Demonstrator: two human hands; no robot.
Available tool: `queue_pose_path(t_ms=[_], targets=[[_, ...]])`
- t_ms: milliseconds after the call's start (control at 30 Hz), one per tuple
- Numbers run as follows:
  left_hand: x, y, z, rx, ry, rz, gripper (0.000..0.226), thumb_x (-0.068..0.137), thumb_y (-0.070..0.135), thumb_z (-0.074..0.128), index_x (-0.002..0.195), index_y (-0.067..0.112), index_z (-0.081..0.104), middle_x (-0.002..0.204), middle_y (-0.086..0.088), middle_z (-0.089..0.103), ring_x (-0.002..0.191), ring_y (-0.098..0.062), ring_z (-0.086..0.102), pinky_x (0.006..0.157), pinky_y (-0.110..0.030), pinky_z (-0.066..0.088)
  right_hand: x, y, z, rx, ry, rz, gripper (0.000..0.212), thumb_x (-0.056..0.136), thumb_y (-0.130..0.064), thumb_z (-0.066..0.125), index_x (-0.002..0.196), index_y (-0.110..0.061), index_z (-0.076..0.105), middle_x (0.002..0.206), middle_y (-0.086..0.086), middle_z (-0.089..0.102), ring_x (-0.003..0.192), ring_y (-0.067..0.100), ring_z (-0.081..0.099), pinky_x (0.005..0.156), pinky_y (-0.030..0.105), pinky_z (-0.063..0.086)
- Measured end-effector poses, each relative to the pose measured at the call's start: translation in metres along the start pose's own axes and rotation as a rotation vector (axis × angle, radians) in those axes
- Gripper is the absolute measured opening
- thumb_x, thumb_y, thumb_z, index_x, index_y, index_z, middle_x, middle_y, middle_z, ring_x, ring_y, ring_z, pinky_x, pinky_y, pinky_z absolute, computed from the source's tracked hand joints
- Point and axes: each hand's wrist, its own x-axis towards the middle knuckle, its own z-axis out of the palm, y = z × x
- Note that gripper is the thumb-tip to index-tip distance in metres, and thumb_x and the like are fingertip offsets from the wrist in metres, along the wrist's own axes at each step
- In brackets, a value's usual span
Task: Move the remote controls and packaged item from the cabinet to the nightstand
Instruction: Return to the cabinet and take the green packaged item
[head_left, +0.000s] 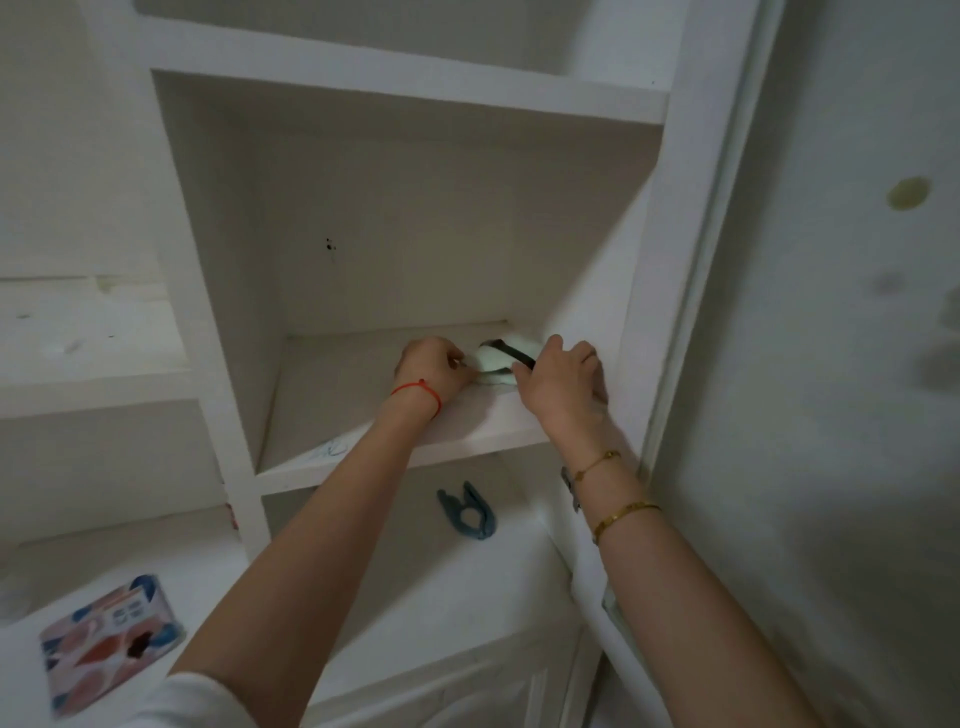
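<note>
Both my hands reach into an open white cabinet (363, 405) compartment at its back right corner. A pale greenish-white packaged item (493, 361) lies there on the shelf. My left hand (434, 366), with a red string at the wrist, pinches the package's left edge. My right hand (563, 379) closes its fingers around a slim black remote control (514, 353) that lies slanted across the top of the package. Whether another remote is underneath is hidden by my hands.
A blue clip (467, 512) lies on the shelf below. A colourful patterned pack (109, 639) rests on the white surface at the lower left. The cabinet's right upright and a white wall or door (810, 364) stand close beside my right arm.
</note>
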Motion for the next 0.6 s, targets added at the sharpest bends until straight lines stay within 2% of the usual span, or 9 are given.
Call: queue_pose_path(t_ms=[100, 167, 233, 333, 467, 600], targets=[[-0.008, -0.004, -0.006, -0.034, 0.037, 0.024, 0.033, 0.081, 0.02, 0.073, 0.111, 0.008, 0.071, 0.11, -0.009, 0.071, 0.103, -0.022, 0.066, 0.088, -0.02, 0.042, -0.002, -0.002, -0.002, 0.15, -0.006, -0.001, 0.046, 0.099, -0.04, 0.048, 0.122, 0.0, 0.047, 0.122, 0.021, 0.058, 0.112, 0.034, 0.055, 0.073, 0.031, 0.039], [-0.012, -0.006, -0.012, -0.062, 0.061, 0.019, 0.031, 0.08, 0.016, 0.073, 0.11, 0.008, 0.072, 0.107, -0.009, 0.073, 0.101, -0.021, 0.067, 0.089, -0.018, 0.042, -0.004, -0.004, -0.004, 0.317, -0.003, 0.033, 0.04, 0.099, -0.031, 0.05, 0.12, 0.003, 0.047, 0.117, 0.021, 0.063, 0.106, 0.032, 0.061, 0.066, 0.027, 0.035], [-0.016, -0.008, -0.018, -0.09, 0.094, 0.017, 0.029, 0.079, 0.013, 0.071, 0.108, 0.01, 0.073, 0.103, -0.009, 0.074, 0.099, -0.021, 0.069, 0.088, -0.019, 0.044, -0.008, -0.006, -0.009, 0.428, 0.015, 0.066, 0.038, 0.097, -0.024, 0.055, 0.121, 0.004, 0.048, 0.117, 0.019, 0.063, 0.105, 0.031, 0.062, 0.066, 0.025, 0.037], [-0.028, -0.01, -0.03, -0.135, 0.134, 0.028, 0.027, 0.077, 0.012, 0.073, 0.104, 0.011, 0.074, 0.098, -0.007, 0.075, 0.094, -0.019, 0.069, 0.089, -0.021, 0.049, -0.016, -0.007, -0.014, 0.546, -0.041, 0.091, 0.043, 0.091, -0.021, 0.063, 0.123, 0.005, 0.049, 0.118, 0.019, 0.062, 0.105, 0.03, 0.061, 0.071, 0.025, 0.042], [-0.056, -0.011, -0.049, -0.199, 0.17, 0.054, 0.027, 0.077, 0.008, 0.074, 0.104, 0.009, 0.074, 0.099, -0.009, 0.075, 0.091, -0.016, 0.069, 0.089, -0.021, 0.049, -0.036, -0.007, -0.023, 0.689, -0.121, 0.081, 0.034, 0.086, -0.016, 0.065, 0.104, 0.013, 0.065, 0.105, 0.025, 0.071, 0.096, 0.036, 0.067, 0.081, 0.042, 0.056], [-0.094, -0.011, -0.068, -0.272, 0.176, 0.04, 0.033, 0.076, 0.009, 0.077, 0.108, 0.014, 0.073, 0.097, -0.003, 0.074, 0.089, -0.012, 0.068, 0.091, -0.021, 0.049, -0.065, -0.006, -0.037, 0.813, -0.18, 0.057, 0.01, 0.087, -0.015, 0.065, 0.095, -0.009, 0.068, 0.096, 0.009, 0.071, 0.088, 0.022, 0.067, 0.082, 0.035, 0.056]])
